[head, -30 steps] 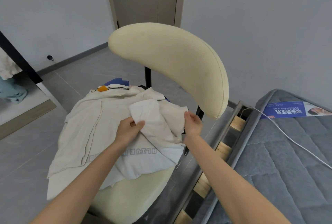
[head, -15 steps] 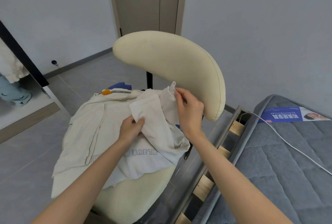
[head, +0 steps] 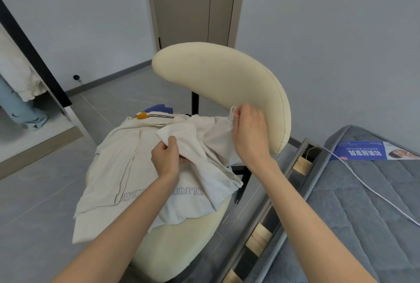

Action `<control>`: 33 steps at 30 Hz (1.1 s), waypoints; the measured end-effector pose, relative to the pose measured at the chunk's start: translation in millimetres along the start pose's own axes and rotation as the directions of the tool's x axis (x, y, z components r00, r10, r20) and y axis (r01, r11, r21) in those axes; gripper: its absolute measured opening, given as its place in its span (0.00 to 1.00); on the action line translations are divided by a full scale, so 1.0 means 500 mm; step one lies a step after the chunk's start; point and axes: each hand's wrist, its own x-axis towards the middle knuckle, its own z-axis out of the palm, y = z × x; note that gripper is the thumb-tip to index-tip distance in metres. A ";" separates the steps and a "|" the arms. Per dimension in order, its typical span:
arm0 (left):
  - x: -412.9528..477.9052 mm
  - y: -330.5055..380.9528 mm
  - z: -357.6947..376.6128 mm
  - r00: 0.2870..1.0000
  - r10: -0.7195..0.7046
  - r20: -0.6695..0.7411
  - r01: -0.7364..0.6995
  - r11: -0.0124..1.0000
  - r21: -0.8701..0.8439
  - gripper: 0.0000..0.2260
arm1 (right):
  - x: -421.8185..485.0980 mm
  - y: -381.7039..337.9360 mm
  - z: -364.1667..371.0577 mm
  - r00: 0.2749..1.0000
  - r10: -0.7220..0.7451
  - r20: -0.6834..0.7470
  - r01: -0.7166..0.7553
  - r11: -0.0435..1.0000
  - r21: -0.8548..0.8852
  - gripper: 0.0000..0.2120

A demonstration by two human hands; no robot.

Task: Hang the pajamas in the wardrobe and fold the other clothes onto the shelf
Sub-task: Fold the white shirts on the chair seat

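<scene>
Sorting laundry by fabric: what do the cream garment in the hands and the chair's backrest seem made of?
Cream garment: thin matte cloth, probably cotton; it creases and drapes limply. Backrest: padded, smooth covering, perhaps faux leather; stitched seam along edge.

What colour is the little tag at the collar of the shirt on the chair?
Orange-yellow tag, seen best in the head view.

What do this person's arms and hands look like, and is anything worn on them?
Nothing is worn that the picture shows. The left hand and the right hand are bare, without gloves. Both arms are uncovered right down to the bottom edge of the picture, so no sleeve appears. No watch, bracelet or ring is visible on the wrists or fingers in view.
</scene>
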 end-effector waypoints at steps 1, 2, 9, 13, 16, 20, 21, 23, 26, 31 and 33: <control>0.000 0.001 -0.001 1.000 0.002 0.021 -0.002 1.000 0.000 0.10 | 0.008 0.003 -0.008 0.999 -0.024 0.031 0.025 1.000 -0.020 0.05; 0.000 0.003 -0.002 0.999 0.002 0.047 -0.002 1.000 0.004 0.09 | 0.015 0.006 -0.016 0.997 -0.031 0.070 0.032 0.999 -0.018 0.06; 0.006 0.008 -0.009 0.977 -0.028 0.212 0.011 0.997 0.081 0.08 | 0.069 0.010 -0.044 0.996 0.071 0.051 -0.082 0.965 0.248 0.02; 0.007 0.021 0.002 0.953 -0.064 0.295 0.061 0.998 0.021 0.06 | 0.088 0.023 -0.032 0.982 0.186 0.020 -0.182 0.923 0.339 0.05; 0.005 0.031 0.028 0.887 -0.156 0.436 0.162 0.987 0.022 0.05 | 0.084 0.032 -0.026 0.975 0.221 0.030 -0.215 0.896 0.388 0.06; -0.009 0.030 0.077 0.679 -0.205 0.705 0.063 0.973 0.223 0.14 | 0.076 0.035 -0.029 0.984 0.167 0.055 -0.175 0.907 0.383 0.07; -0.011 0.025 0.082 0.677 -0.188 0.712 0.005 0.968 0.251 0.12 | 0.072 0.034 -0.030 0.984 0.156 0.081 -0.176 0.899 0.400 0.06; -0.004 0.012 0.078 0.746 -0.139 0.651 -0.052 0.963 0.265 0.09 | 0.061 0.029 -0.028 0.982 0.133 0.136 -0.180 0.879 0.442 0.06; 0.015 -0.012 0.051 0.772 -0.174 0.611 -0.014 0.957 0.290 0.08 | 0.040 0.017 -0.010 0.983 0.056 0.173 -0.126 0.896 0.425 0.06; 0.066 -0.007 0.011 0.743 -0.322 0.586 0.267 0.947 0.180 0.17 | 0.004 -0.037 0.081 0.945 0.027 0.327 -0.196 0.845 0.497 0.06; 0.099 -0.004 -0.013 0.732 -0.380 0.566 0.426 0.903 0.055 0.23 | -0.001 -0.064 0.123 0.898 0.108 0.427 -0.358 0.744 0.564 0.05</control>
